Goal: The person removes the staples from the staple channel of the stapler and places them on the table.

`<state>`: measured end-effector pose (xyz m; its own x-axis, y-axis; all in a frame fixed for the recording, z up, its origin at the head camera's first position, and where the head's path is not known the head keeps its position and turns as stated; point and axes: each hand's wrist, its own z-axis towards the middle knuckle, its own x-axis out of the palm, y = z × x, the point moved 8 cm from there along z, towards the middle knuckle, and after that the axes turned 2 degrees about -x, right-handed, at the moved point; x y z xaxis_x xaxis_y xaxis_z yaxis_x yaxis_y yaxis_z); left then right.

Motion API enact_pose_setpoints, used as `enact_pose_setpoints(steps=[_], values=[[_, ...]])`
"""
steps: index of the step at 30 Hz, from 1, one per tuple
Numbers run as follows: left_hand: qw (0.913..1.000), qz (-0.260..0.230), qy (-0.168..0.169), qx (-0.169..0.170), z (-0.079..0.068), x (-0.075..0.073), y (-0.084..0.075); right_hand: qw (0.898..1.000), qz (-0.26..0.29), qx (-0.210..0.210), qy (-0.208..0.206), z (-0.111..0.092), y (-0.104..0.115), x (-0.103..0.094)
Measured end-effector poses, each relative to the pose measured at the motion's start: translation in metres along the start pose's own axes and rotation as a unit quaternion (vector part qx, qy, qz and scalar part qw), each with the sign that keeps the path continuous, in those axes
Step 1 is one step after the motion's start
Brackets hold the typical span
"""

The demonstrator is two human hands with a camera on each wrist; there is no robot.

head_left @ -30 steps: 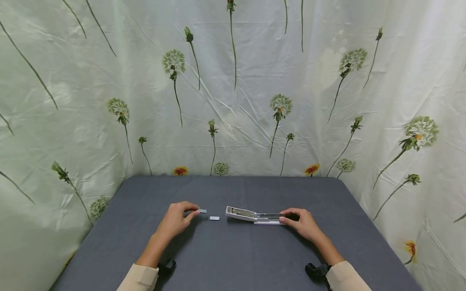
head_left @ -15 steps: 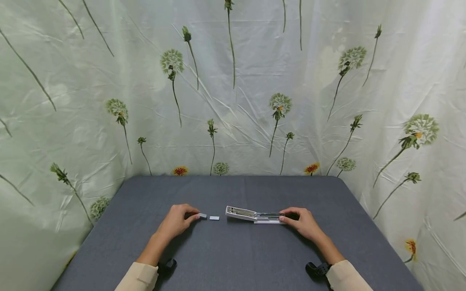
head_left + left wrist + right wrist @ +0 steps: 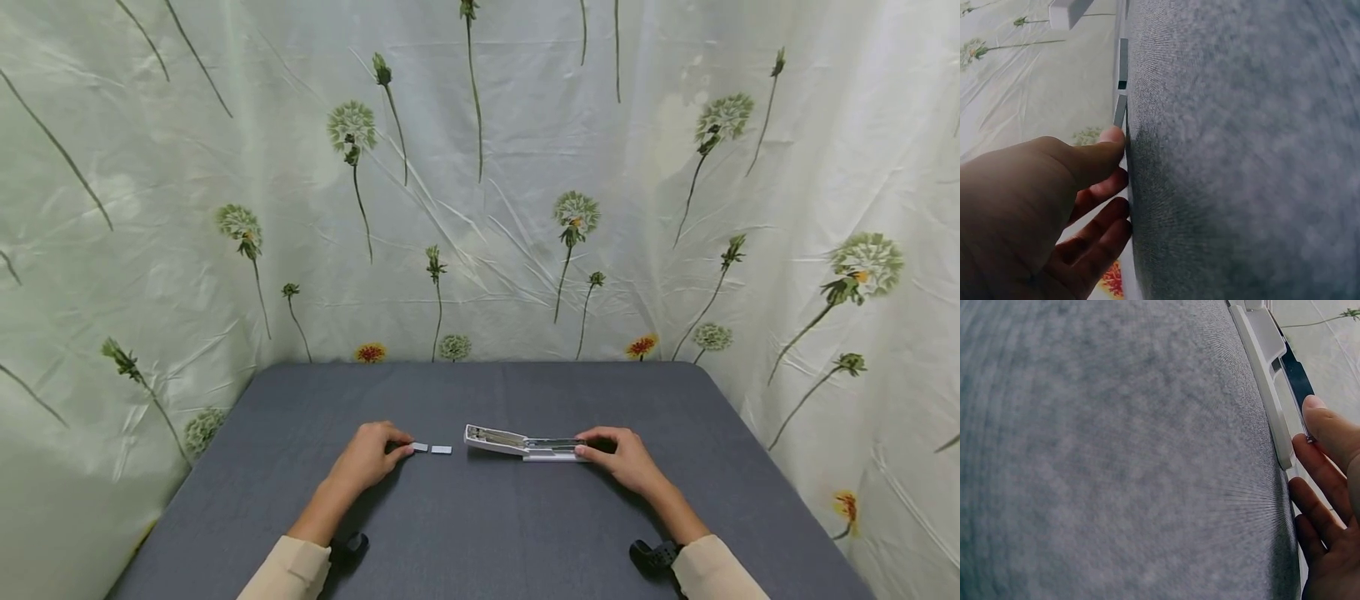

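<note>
A white stapler lies opened out on the table, its top cover swung back to the left and its metal inside showing. At its right end my right hand pinches the metal staple rail between thumb and index finger, just over the white base. To the left, my left hand holds a short strip of staples by one end, low at the tabletop. A second staple strip lies between that one and the stapler, almost in line with both.
Dark grey cloth covers the table. Behind it and along the sides hangs a pale curtain printed with dandelions. Dark straps with camera mounts sit at both wrists.
My left hand has lowered its staple strip toward the front, down to the tabletop beside the other strip. The right hand and stapler stay in place.
</note>
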<state>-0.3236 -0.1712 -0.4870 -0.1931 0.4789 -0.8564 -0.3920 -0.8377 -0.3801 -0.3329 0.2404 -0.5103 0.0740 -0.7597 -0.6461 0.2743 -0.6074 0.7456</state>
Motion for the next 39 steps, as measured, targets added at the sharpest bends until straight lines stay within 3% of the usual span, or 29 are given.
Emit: enact_pose_setpoints(steps=[12, 30, 39], values=[[0.9992, 0.038, 0.010, -0.008, 0.000, -0.003, -0.008, 1.000, -0.002, -0.002, -0.002, 0.001, 0.005, 0.000], [0.9970, -0.007, 0.032, -0.071, -0.001, 0.006, -0.005, 1.000, -0.006, 0.000, -0.006, -0.007, 0.000, -0.002], [0.9969, -0.016, 0.034, -0.070, -0.007, 0.005, -0.002, 1.000, -0.001, 0.007, -0.004, -0.007, -0.004, 0.001]])
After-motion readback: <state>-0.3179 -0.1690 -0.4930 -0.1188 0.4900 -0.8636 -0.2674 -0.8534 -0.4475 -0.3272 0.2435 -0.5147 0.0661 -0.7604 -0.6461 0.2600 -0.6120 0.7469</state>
